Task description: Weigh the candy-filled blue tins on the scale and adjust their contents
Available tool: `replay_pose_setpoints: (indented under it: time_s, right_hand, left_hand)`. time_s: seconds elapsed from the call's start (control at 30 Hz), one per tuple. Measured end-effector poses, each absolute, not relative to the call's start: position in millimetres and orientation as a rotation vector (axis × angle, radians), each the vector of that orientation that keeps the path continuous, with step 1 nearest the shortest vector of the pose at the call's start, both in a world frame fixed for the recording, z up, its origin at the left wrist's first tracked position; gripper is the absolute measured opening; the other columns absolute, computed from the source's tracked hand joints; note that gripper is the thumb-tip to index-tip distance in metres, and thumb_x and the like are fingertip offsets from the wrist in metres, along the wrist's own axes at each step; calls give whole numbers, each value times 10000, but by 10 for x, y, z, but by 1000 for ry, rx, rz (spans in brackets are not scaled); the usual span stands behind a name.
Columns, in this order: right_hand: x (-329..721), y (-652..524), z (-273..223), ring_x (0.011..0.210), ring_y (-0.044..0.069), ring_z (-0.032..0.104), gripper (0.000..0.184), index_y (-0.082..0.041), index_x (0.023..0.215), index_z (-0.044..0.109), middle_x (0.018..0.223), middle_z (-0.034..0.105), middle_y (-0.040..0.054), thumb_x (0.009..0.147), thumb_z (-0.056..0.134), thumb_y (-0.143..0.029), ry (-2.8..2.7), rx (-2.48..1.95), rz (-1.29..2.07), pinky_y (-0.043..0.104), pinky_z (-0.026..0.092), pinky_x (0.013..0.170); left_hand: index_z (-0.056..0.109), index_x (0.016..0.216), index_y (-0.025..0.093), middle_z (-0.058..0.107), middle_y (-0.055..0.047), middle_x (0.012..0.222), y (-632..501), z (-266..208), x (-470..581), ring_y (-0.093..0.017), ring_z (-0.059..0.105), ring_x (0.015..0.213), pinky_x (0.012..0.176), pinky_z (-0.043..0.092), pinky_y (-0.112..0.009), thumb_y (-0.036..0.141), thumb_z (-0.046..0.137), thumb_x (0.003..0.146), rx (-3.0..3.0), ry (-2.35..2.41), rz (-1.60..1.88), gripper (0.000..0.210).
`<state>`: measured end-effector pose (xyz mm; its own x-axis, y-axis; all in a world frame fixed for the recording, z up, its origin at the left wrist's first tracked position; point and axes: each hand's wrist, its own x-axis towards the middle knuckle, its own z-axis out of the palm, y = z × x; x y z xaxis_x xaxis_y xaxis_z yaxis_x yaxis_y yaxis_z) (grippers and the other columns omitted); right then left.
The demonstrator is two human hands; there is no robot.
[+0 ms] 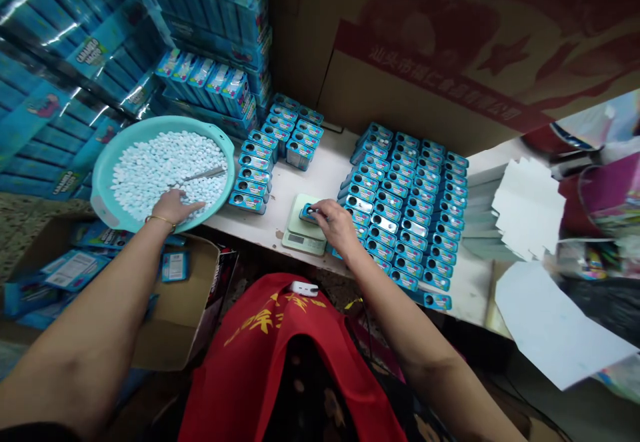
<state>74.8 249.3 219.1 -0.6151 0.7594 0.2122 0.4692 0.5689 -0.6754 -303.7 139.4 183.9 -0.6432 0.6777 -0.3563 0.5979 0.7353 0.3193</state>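
My left hand (176, 207) reaches into a turquoise basin (100, 192) of small white candies (155, 159). Its thumb stands apart from the fingers, and some fingertips are hidden among the candies. A metal scoop (206, 173) lies on the candies just beyond that hand. Over at the pale green kitchen scale (299, 241), my right hand (336, 223) pinches a small blue candy box (307, 213) at its top. This box stands upright on the weighing plate, its top hole partly covered by my fingers.
Rows of blue boxes (407, 212) with round top holes stand right of the scale; a smaller group (255, 162) stands between basin and scale. Stacked wrapped packs (55, 82) rise behind the basin. Below is an open carton (193, 319) with blue packs. White cards (527, 209) lie far right.
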Motion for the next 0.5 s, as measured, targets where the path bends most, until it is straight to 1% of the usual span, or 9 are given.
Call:
replay_pose_setpoints:
  time_s: [0.07,0.13,0.23,0.27,0.33,0.43,0.5]
  right_hand:
    - [831,2442,2216,856,156,558,159,-197,909,601,889,602,52,826,466,-198,-2255,-1027,770,299,452,788]
    - [983,2343,2275,868,153,561,164,-201,907,603,898,606,50,836,455,-199,-2179,-1082,754,306,450,804]
    - [1249,2165,2359,850,150,571,154,-204,895,609,880,617,43,830,470,-193,-2113,-1164,741,312,457,798]
    - [1328,2110,2376,842,150,575,150,-206,892,611,872,620,41,826,477,-192,-2102,-1187,736,313,461,791]
    - [1452,2019,2391,829,151,582,143,-212,886,613,860,627,36,819,489,-191,-2092,-1220,731,316,467,778]
    - [1545,1948,2383,822,153,589,137,-219,875,617,850,635,32,812,499,-190,-2082,-1239,722,317,471,769]
    - [1553,1952,2371,817,154,592,137,-220,867,620,843,638,31,811,498,-193,-2076,-1243,732,313,474,761]
  left_hand:
    - [489,732,103,490,-26,748,1417,1769,-3029,-194,448,815,721,332,-245,280,789,469,978,2485,296,437]
    - [479,691,115,430,22,669,1417,1734,-3017,-150,412,732,642,290,-190,182,787,471,916,2473,452,385]
    - [500,674,103,373,61,601,1407,1751,-3020,-93,323,596,529,219,-157,5,710,538,591,2282,864,269]
    - [509,680,101,372,65,592,1403,1771,-3022,-84,304,568,503,205,-154,-27,676,566,478,2195,977,239]
    - [510,710,109,380,65,585,1386,1827,-3025,-73,300,532,467,198,-149,-18,613,645,327,2054,1122,176]
    - [458,730,133,395,49,584,1323,1921,-3041,-61,343,511,444,228,-136,81,463,788,267,1926,1218,78]
    - [430,721,139,415,28,601,1266,1974,-3068,-50,352,506,443,267,-125,158,354,839,191,1691,1411,142]
